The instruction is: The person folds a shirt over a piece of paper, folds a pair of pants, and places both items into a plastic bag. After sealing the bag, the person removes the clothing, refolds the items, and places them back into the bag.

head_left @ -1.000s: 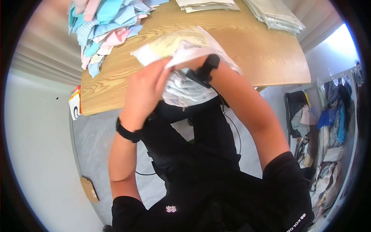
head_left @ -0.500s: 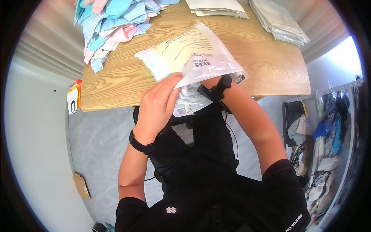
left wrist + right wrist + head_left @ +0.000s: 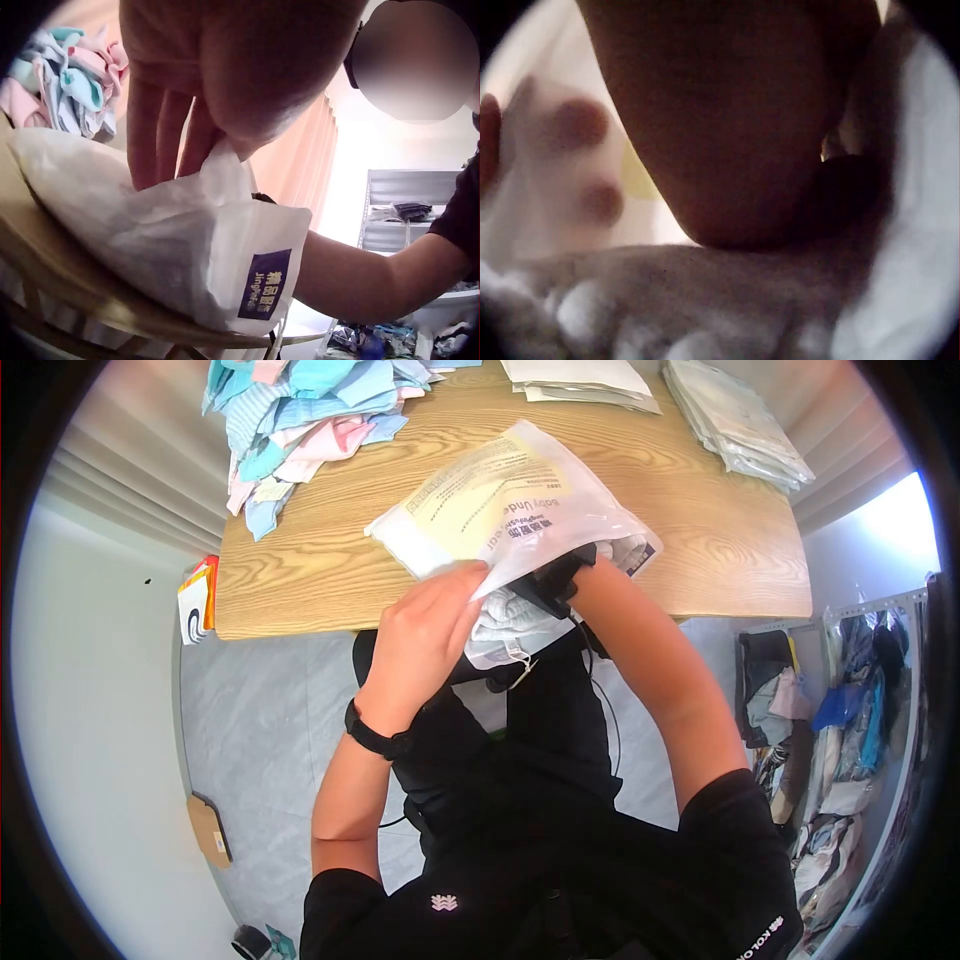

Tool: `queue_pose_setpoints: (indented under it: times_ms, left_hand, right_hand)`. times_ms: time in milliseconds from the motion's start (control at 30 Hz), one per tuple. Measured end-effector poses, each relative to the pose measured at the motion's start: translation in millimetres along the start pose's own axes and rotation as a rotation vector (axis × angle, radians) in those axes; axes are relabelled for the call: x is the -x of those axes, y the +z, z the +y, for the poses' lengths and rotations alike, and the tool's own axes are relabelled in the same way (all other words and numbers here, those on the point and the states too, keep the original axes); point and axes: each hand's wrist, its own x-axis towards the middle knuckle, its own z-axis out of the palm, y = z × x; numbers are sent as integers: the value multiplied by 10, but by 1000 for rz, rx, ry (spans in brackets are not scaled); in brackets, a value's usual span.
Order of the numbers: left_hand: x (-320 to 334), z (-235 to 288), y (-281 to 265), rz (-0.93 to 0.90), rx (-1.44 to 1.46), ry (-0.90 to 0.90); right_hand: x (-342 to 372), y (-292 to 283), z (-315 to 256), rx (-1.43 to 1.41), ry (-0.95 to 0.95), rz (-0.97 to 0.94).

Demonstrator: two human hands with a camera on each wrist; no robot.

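A frosted plastic bag (image 3: 500,500) with printed text lies at the table's near edge, its mouth toward the person. The left hand (image 3: 428,628) pinches the upper edge of the mouth between thumb and fingers; the left wrist view shows this hand (image 3: 202,97) above the bag (image 3: 165,232). Inside the bag is the right hand, hidden from the head view past its wrist strap; the right wrist view shows it dark (image 3: 735,135) against pale fabric (image 3: 667,300). Light grey cloth (image 3: 503,616) shows at the mouth. How the right fingers lie is hidden.
A heap of blue and pink garments (image 3: 310,420) lies at the table's back left. Flat packages (image 3: 580,380) and a stack of plastic bags (image 3: 735,430) are along the back and right. Clothes hang on a rack (image 3: 850,690) at the right.
The bag's top panel, bunched up at first, lies flatter and its print shows. The right hand has gone deeper inside, up to the wrist. The left hand keeps hold of the edge.
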Motion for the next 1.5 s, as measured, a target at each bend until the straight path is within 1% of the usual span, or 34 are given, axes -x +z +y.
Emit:
queue_pose_setpoints:
  times_ms: [233, 333, 467, 633, 767, 933, 1200, 1333, 1433, 1500]
  left_hand:
    - [-8, -9, 33, -7, 0, 25]
    - [-12, 26, 45, -1, -16, 65]
    - [-1, 62, 50, -7, -26, 48]
    - [39, 4, 66, -27, -57, -25]
    - [44, 36, 16, -23, -25, -15]
    - [46, 27, 54, 17, 4, 6]
    - [66, 2, 49, -5, 31, 20]
    - [84, 32, 80, 1, 43, 22]
    - [84, 36, 148, 55, 15, 78]
    - [104, 37, 176, 45, 24, 48]
  right_hand:
    - [-11, 28, -9, 1, -6, 0]
    - [-6, 17, -5, 2, -13, -1]
    - [16, 3, -34, 12, -41, -7]
    - [83, -34, -171, 54, -130, -43]
    - [133, -88, -252, 67, -178, -79]
    - [38, -115, -200, 61, -141, -88]
    - [-338, 55, -131, 34, -73, -96]
    - [-319, 52, -119, 23, -69, -101]
    - [-271, 47, -112, 18, -66, -100]
    - [-268, 63, -122, 20, -62, -97]
